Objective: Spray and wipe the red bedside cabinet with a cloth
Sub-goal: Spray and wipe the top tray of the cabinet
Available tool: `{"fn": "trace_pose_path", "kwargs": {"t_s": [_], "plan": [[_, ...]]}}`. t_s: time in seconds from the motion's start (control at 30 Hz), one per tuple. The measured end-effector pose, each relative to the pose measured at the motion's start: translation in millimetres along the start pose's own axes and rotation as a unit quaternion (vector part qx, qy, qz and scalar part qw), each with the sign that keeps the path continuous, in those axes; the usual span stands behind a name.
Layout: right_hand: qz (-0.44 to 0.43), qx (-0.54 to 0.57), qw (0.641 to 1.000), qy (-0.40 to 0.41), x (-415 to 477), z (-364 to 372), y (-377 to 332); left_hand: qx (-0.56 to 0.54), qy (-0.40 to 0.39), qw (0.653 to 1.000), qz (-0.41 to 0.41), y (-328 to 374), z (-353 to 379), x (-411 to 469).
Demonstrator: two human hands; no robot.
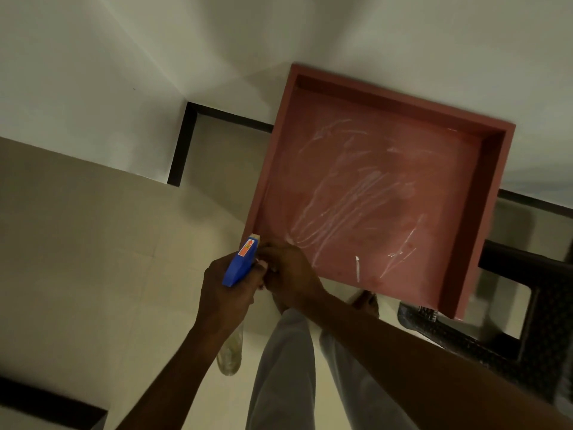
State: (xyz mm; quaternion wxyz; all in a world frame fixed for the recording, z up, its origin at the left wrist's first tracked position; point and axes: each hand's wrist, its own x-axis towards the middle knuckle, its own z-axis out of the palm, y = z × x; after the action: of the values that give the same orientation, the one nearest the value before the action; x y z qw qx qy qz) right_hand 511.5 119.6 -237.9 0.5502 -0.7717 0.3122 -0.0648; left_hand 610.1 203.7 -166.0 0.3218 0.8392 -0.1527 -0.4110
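The red bedside cabinet (372, 193) stands against the white wall, seen from above, its recessed top streaked with whitish smears. My left hand (223, 287) grips a spray bottle (240, 263) with a blue trigger head and a clear body hanging below my wrist, held just off the cabinet's near left corner. My right hand (291, 274) presses against the front of the bottle's head, fingers curled at the nozzle and trigger. No cloth is in view.
A dark woven stool or chair (527, 330) stands to the right of the cabinet, partly under it in view. Beige tiled floor (93, 259) spreads to the left, with black skirting (183, 144) along the white wall. My legs in light trousers (285, 367) are below.
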Motion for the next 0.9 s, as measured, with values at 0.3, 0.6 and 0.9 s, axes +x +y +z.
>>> {"fn": "trace_pose_path", "kwargs": {"t_s": [0.3,0.6,0.9], "plan": [[0.204,0.254,0.897,0.298,71.8,-35.5,-10.5,0.004,-0.001,1.0,-0.016,6.5,5.4,11.7],[0.182,0.188,0.955,0.138,28.8,0.6,-2.5,0.031,-0.002,0.999,-0.028,8.2,1.5,8.0],[0.282,0.298,0.907,0.095,25.8,-2.7,0.7,0.018,-0.008,1.0,-0.012,15.1,8.2,10.2]]}}
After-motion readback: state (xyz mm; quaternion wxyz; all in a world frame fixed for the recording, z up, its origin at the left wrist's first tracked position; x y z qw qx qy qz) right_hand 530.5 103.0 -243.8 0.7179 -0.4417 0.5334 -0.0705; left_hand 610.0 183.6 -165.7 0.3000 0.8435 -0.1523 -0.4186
